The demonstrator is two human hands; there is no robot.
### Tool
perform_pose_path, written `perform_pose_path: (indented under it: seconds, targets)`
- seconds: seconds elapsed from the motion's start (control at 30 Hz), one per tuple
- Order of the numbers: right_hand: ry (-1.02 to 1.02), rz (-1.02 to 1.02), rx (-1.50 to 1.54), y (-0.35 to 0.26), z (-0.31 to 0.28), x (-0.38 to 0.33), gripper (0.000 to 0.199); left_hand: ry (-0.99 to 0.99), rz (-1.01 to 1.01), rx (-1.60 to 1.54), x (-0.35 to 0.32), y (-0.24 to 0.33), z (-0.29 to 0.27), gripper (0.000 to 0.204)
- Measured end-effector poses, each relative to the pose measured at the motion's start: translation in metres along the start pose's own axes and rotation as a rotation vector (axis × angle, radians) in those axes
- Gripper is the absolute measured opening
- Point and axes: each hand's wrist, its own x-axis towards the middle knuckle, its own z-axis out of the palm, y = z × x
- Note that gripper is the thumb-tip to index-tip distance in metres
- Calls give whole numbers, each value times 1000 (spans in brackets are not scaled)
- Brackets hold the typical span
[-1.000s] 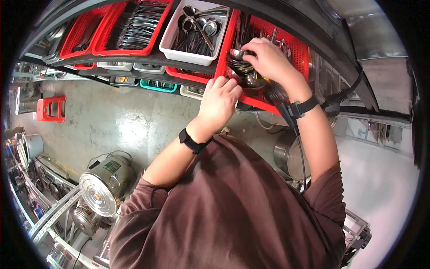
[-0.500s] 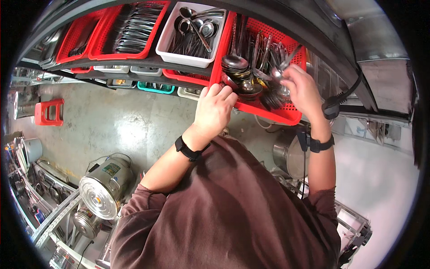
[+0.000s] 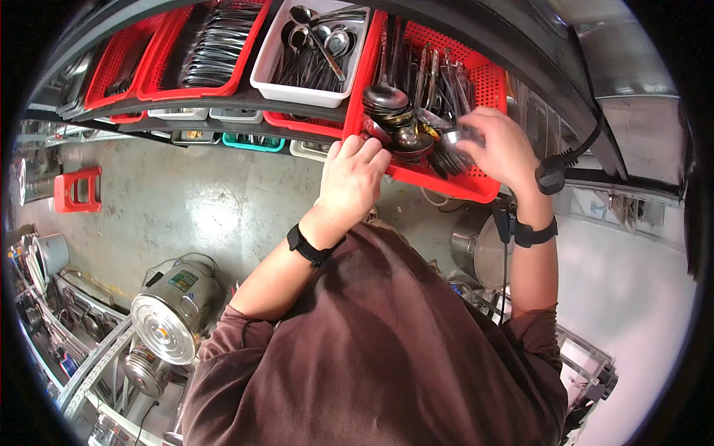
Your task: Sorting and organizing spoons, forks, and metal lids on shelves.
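Observation:
A red perforated basket holds a pile of metal ladles and other long-handled utensils. My left hand is closed over the basket's near left corner, fingers curled on the rim. Inside the basket's right part, my right hand has its thumb and fingers closed around the bowl of a shiny ladle; the fingertips are slightly blurred. Left of it lie stacked dark ladles, and a ladle bowl rests near the front. Handles point toward the far side.
A white tub of spoons and ladles stands left of the basket on the dark shelf. Further left is a red basket of cutlery. More trays sit one shelf below. A red stool and a large lidded steel pot stand at left.
My right hand has moved slightly down, lowering the ladle among the other utensils; its raised handle no longer shows. My left hand stays on the basket's corner. The view has shifted slightly.

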Motion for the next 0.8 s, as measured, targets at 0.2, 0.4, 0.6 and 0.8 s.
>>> perform_pose_path:
  seconds: [0.2, 0.4, 0.6, 0.8]
  targets:
    - [65, -45, 77, -22, 28, 35, 26, 25, 0, -25, -1, 1, 0, 14]
    - [167, -52, 135, -39, 9, 23, 15, 46, -6, -24, -1, 1, 0, 14]
    - [276, -188, 36, -57, 20, 31, 12, 50, -2, -26, 0, 2, 1, 13]
    - [322, -195, -53, -74, 31, 53, 7, 37, 2, -7, 1, 2, -2, 12]
